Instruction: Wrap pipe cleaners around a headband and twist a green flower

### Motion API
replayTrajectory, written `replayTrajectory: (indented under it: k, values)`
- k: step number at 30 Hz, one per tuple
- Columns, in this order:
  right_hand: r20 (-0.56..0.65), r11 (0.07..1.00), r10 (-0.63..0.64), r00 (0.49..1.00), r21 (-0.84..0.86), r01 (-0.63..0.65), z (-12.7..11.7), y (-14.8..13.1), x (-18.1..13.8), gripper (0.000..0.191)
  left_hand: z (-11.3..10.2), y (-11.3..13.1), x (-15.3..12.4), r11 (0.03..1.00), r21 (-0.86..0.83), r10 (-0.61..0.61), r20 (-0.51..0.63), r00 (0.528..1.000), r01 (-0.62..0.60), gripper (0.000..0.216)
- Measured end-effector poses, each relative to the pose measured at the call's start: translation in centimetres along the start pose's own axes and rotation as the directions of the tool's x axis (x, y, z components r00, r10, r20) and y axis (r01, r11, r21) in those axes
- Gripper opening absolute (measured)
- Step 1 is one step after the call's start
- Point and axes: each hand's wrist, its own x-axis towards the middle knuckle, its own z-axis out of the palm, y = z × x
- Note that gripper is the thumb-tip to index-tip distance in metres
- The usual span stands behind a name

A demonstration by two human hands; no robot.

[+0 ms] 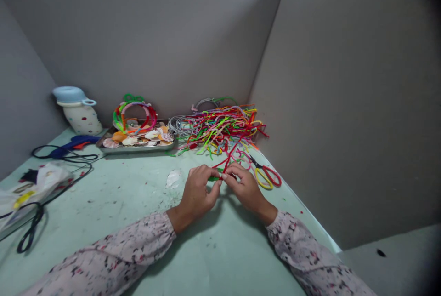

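Fingertips of my left hand (200, 191) and my right hand (246, 185) meet over the middle of the table. Both are closed, pinching a red pipe cleaner (227, 162) whose loose ends stick up and away from me. A bit of green pipe cleaner (213, 178) shows by my left fingers, partly hidden behind them. Scissors (264, 177) with one yellow and one red handle lie just beyond my right hand. Past my hands spreads a tangled heap of coloured pipe cleaners (223, 126).
A metal tray (138, 150) holds seashells and wrapped pipe-cleaner rings (150, 111). Left of it stand a blue-lidded bottle (82, 114) and a blue glue gun (70, 145) with a black cord. A plastic bag (51, 176) lies nearer. Grey walls border the table behind and at right.
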Motion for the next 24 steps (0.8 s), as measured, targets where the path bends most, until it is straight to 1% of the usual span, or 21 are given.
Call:
replayTrajectory:
  k: [6, 13, 19, 24]
  values:
    - [0.017, 1.000, -0.012, 1.000, -0.007, 0.012, 0.10, 0.26, -0.12, 0.016, 0.04, 0.06, 0.09, 1.000, 0.024, -0.006, -0.006, 1.000, 0.006, 0.006]
    - [0.025, 1.000, 0.003, 1.000, 0.011, -0.003, 0.04, 0.12, -0.06, 0.017, 0.03, 0.20, 0.07, 1.000, 0.005, -0.001, -0.039, 0.999, 0.001, 0.005]
    - [0.036, 0.999, 0.015, 0.999, 0.041, -0.017, 0.00, -0.07, -0.12, 0.019, 0.01, 0.10, -0.01, 1.000, 0.005, 0.013, -0.017, 1.000, -0.013, 0.005]
    - [0.047, 0.997, 0.003, 0.999, 0.075, -0.007, 0.18, 0.03, -0.02, 0.018, 0.10, 0.10, 0.01, 1.000, 0.016, 0.015, -0.030, 0.999, -0.014, 0.004]
